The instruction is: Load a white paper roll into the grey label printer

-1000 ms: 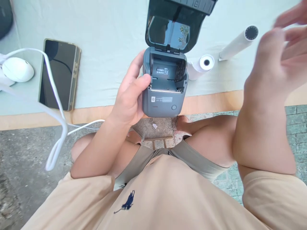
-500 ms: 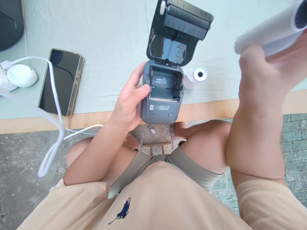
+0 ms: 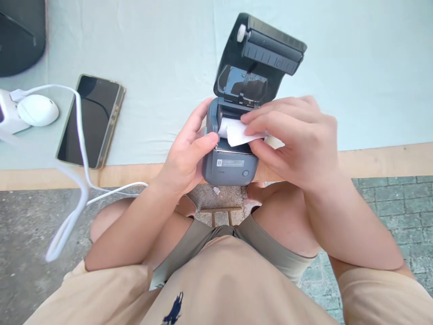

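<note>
A small dark grey label printer (image 3: 230, 169) is in my left hand (image 3: 184, 155), whose fingers and thumb wrap its left side. Its lid (image 3: 248, 76) stands tilted up, with the black roller exposed. Inside the bay lies a white paper roll (image 3: 223, 127) with a loose end lifted toward me. My right hand (image 3: 291, 135) pinches this paper from the right, thumb below and fingers above. Those fingers cover the right part of the bay. Something pale shows under the right hand, mostly hidden.
Left of the printer a phone (image 3: 91, 119) lies on the pale cloth (image 3: 162, 54). A white cable (image 3: 79, 122) crosses over it and hangs off the table edge. Beside it are a rounded white device (image 3: 38, 109) and a black object (image 3: 20, 38).
My right hand has come down from the upper right with the paper roll, which now sits in the printer's bay. The left hand still grips the printer. The second roll is now mostly covered.
</note>
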`<state>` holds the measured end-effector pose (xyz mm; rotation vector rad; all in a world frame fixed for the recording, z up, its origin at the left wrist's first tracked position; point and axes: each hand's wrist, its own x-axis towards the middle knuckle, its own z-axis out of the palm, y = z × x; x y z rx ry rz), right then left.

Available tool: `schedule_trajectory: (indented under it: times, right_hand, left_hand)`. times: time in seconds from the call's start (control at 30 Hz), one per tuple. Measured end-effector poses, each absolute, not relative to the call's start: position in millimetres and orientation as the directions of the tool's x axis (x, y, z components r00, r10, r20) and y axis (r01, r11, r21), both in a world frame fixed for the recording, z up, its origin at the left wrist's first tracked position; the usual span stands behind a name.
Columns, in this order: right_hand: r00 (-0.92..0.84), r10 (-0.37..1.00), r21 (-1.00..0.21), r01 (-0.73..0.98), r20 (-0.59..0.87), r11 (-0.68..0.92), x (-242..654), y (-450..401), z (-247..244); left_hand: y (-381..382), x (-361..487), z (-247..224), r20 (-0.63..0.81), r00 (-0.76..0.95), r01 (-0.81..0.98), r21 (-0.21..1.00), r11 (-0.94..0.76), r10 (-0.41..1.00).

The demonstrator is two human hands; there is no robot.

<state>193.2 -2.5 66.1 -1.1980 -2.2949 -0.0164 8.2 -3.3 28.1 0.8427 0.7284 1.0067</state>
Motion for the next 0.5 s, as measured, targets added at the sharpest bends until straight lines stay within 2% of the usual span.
schedule_trajectory:
  times: [0.17,0.3,0.43,0.5]
  right_hand:
    - [-0.453,0.652,-0.169,0.728,0.608,0.664,188,-9,71]
    - [-0.572,0.592,-0.106,0.662,0.568,0.742,183,-18,70]
    - [-0.596,0.580,-0.187,0.590,0.555,0.785,190,-21,71]
    - [-0.487,0.681,-0.327,0.625,0.547,0.709,198,-18,74]
  left_hand:
    - [-2,8,21,-0.087,0.369,-0.441,0.860,0.257,0.925]
    - [-1,5,15,-0.029,0.401,-0.428,0.877,0.216,0.916]
    - [-2,5,15,-0.008,0.384,-0.377,0.911,0.165,0.923]
    - [-2,5,15,0.007,0.387,-0.353,0.925,0.141,0.922]
